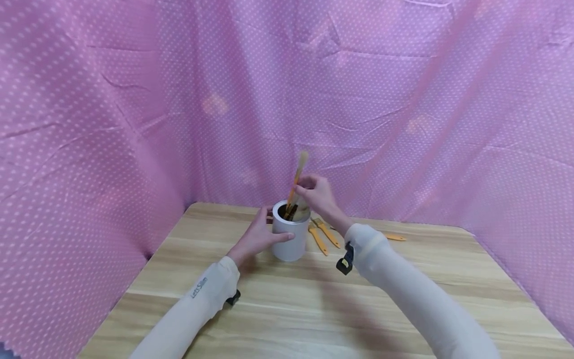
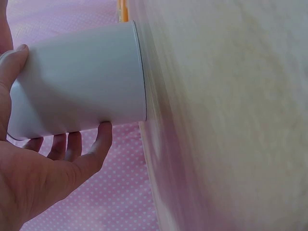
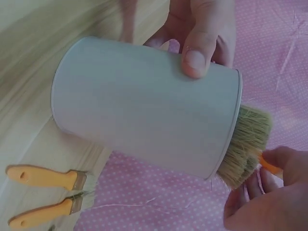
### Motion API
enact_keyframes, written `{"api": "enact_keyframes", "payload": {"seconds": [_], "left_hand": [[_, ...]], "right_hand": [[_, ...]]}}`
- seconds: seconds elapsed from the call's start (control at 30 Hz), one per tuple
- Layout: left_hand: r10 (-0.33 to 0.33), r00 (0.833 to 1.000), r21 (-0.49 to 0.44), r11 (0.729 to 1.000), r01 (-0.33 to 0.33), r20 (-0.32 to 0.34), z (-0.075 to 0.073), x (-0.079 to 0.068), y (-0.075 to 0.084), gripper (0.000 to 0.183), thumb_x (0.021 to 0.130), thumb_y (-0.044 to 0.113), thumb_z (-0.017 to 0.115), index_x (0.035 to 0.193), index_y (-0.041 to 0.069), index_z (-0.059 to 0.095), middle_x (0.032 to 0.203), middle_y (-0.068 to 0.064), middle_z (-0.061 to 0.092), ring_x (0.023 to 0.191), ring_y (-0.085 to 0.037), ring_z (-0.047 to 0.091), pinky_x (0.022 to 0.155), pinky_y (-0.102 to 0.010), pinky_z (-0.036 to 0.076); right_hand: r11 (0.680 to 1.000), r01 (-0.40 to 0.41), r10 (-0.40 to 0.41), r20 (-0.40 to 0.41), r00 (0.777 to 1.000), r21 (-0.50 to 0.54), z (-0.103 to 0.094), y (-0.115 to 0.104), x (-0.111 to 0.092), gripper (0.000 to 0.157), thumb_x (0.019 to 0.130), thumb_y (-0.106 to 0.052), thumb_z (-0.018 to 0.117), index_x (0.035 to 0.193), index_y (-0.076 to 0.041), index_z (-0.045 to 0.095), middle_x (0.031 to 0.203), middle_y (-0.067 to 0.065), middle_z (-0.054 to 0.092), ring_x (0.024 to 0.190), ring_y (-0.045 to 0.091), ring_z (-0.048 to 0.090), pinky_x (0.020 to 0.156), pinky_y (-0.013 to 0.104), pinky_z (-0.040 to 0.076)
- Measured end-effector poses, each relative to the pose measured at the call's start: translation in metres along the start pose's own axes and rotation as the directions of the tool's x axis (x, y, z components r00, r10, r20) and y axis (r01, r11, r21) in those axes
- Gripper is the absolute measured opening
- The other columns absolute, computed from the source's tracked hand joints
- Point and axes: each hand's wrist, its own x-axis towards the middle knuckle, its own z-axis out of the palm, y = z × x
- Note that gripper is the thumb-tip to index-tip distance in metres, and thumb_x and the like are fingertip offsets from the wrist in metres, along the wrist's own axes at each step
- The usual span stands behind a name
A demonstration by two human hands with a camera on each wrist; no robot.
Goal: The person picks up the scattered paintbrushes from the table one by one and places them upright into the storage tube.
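Note:
A white can (image 1: 289, 242) stands upright on the table. My left hand (image 1: 260, 234) grips its left side, thumb across the front and fingers behind; in the left wrist view the fingertips (image 2: 104, 127) touch the wall. Above the can, my right hand (image 1: 318, 194) pinches a paintbrush (image 1: 296, 180) by its orange handle. That brush points bristles up, its lower end overlapping the can's opening. Pale bristles (image 3: 248, 139) stick out past the rim in the right wrist view, beside the right fingers. The rest of the can's inside is mostly hidden.
Two orange-handled paintbrushes (image 1: 319, 240) lie on the wooden table (image 1: 287, 309) just right of the can. Another orange handle (image 1: 395, 237) shows farther right, beyond the right sleeve. Pink dotted cloth (image 1: 269, 99) hangs behind the table and along its sides.

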Motion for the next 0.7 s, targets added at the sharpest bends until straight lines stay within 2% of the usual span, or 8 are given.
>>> {"api": "enact_keyframes", "payload": {"seconds": [0.13,0.27,0.53,0.7], "left_hand": [[0.001,1.000,0.011,1.000,-0.001,0.010,-0.001,0.000,0.000,0.106,0.068,0.061,0.089,0.151,0.023,0.035,0.141,0.005,0.043,0.126,-0.021,0.046,0.106,-0.051,0.042],[0.017,1.000,0.009,1.000,-0.017,0.007,-0.002,-0.002,0.003,0.104,0.069,0.059,0.090,0.149,0.022,0.036,0.142,0.003,0.045,0.126,-0.022,0.046,0.105,-0.052,0.042],[0.020,1.000,0.013,1.000,-0.020,0.001,-0.001,-0.003,0.005,0.104,0.069,0.058,0.090,0.149,0.021,0.036,0.141,0.001,0.045,0.127,-0.024,0.046,0.105,-0.052,0.042],[0.022,1.000,0.004,1.000,-0.022,-0.005,0.000,-0.003,0.003,0.104,0.068,0.058,0.091,0.148,0.020,0.037,0.141,-0.001,0.045,0.126,-0.025,0.046,0.104,-0.052,0.043]], "right_hand": [[0.995,-0.001,0.006,0.049,0.999,-0.095,-0.003,0.000,-0.003,0.043,0.093,-0.035,0.077,0.125,-0.009,0.068,0.121,0.007,0.068,0.111,0.025,0.062,0.093,0.044,0.053],[0.995,0.004,0.004,0.075,0.997,-0.100,-0.009,-0.001,-0.006,0.056,0.090,-0.041,0.078,0.133,-0.008,0.064,0.129,0.008,0.065,0.117,0.028,0.059,0.096,0.046,0.052],[0.996,0.046,-0.040,0.074,0.996,-0.077,-0.027,0.006,-0.010,0.043,0.095,-0.032,0.075,0.128,-0.007,0.066,0.124,0.010,0.067,0.114,0.030,0.061,0.098,0.045,0.051],[0.995,0.036,-0.031,0.050,0.998,-0.095,-0.049,0.020,-0.016,0.038,0.097,-0.028,0.071,0.126,-0.003,0.066,0.121,0.012,0.068,0.112,0.031,0.062,0.097,0.045,0.052]]}}
